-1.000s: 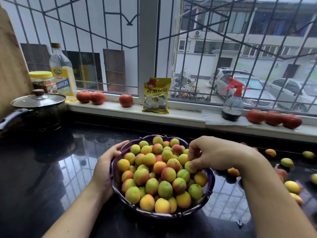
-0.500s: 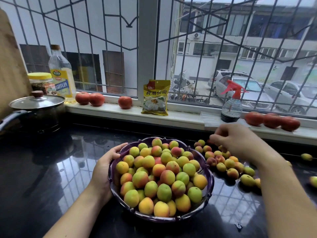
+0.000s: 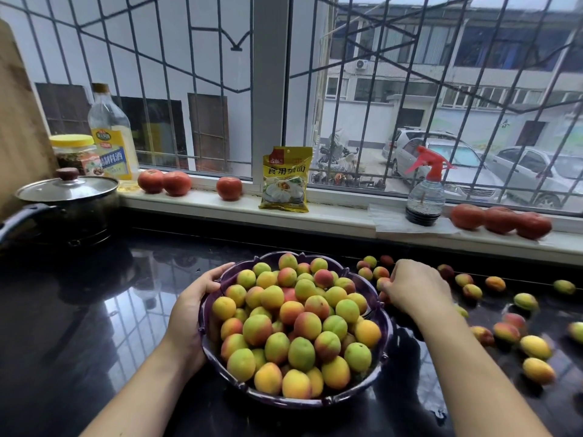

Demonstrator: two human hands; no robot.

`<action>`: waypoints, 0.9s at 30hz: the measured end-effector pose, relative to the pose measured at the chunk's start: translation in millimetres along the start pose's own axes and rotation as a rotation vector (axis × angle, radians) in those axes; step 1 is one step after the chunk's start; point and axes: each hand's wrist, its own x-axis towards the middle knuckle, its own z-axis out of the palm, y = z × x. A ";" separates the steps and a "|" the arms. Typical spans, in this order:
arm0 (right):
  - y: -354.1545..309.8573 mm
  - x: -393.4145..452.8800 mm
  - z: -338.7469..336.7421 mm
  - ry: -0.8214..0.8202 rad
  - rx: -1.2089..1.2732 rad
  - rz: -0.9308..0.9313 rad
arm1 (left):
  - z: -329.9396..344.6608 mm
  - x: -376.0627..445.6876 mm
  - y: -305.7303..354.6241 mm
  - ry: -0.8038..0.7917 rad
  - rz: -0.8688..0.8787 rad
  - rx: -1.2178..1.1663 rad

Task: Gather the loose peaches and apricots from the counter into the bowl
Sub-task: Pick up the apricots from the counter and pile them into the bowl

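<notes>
— Right, what is your left hand (image 3: 192,305) doing at this moment?

— You are cupping it against the left rim of the scalloped dark purple bowl (image 3: 383,334), thumb lying over the edge and fingers curving round the outer wall, so that grip is grasping the bowl itself.

— And where is the bowl sitting?

— It is resting on the glossy black stone bench (image 3: 94,310), in front of you, heaped well above its rim with small yellow, green and red-blushed peaches and apricots (image 3: 296,323).

— What about your right hand (image 3: 416,288)?

— You are reaching it just past the bowl's right rim, back of the hand upward, fingers curling down among a small cluster of loose fruit (image 3: 370,269) lying on the bench. The fingertips are touching one reddish piece (image 3: 382,282) at the hand's left edge. I cannot tell whether that grip is clenching anything, since the palm is hiding it.

— Is more fruit lying around?

— Plenty: scattered loose peaches and apricots (image 3: 525,301) are spreading across the bench to the right of your forearm, well apart from the bowl.

— Anything behind?

— Along the white windowsill (image 3: 331,216), red tomatoes (image 3: 164,182), a yellow food packet (image 3: 285,179) and a clear spray bottle with a red trigger (image 3: 426,192) are standing; a lidded dark pot (image 3: 67,197) is sitting far left.
</notes>
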 end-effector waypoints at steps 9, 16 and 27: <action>-13.9 -12.6 5.2 -0.108 -0.130 -0.079 | -1.0 -0.5 0.2 0.008 -0.009 -0.010; -2.8 3.6 -7.2 -0.101 0.246 -0.059 | -0.9 0.4 -0.3 0.005 -0.004 -0.004; -4.3 -45.3 -93.2 -0.562 0.861 -0.564 | -3.0 5.1 -1.6 -0.003 0.013 0.018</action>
